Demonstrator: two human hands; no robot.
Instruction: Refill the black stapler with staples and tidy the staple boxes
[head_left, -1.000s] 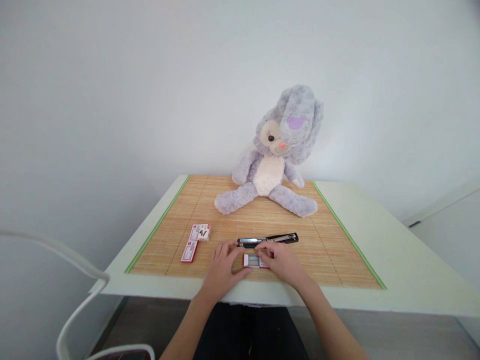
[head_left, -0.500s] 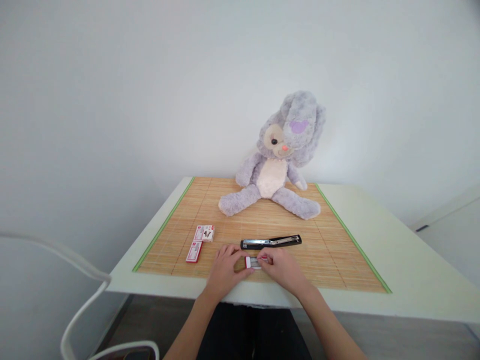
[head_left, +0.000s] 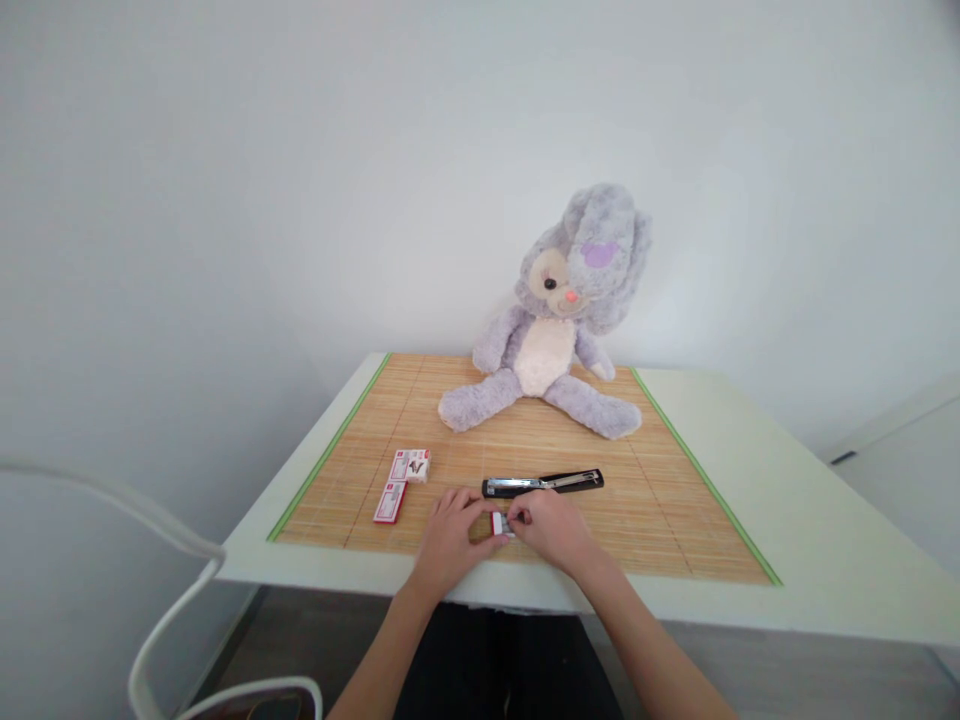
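Observation:
A small open red-and-white staple box (head_left: pixel 496 524) lies on the mat, with grey staple strips showing in it. My left hand (head_left: pixel 452 535) has its thumb and forefinger around the left end of this box. Over the box's right part, my right hand (head_left: pixel 551 530) is closed in a pinch at the strips; whatever sits between the fingertips is hidden. Just beyond both hands lies a black stapler (head_left: pixel 543 484), opened out flat with its metal magazine showing.
Two red-and-white staple boxes (head_left: pixel 390 502) (head_left: pixel 410 465) touch each other to the left on the bamboo mat (head_left: pixel 465 455). A grey plush rabbit (head_left: pixel 546 355) sits at the back by the wall. A white cable (head_left: pixel 176 610) curves past the table's left front corner.
My right hand has shifted slightly left, its pinched fingertips now closer to the box's left end. My left hand, the stapler and the other boxes stay in place.

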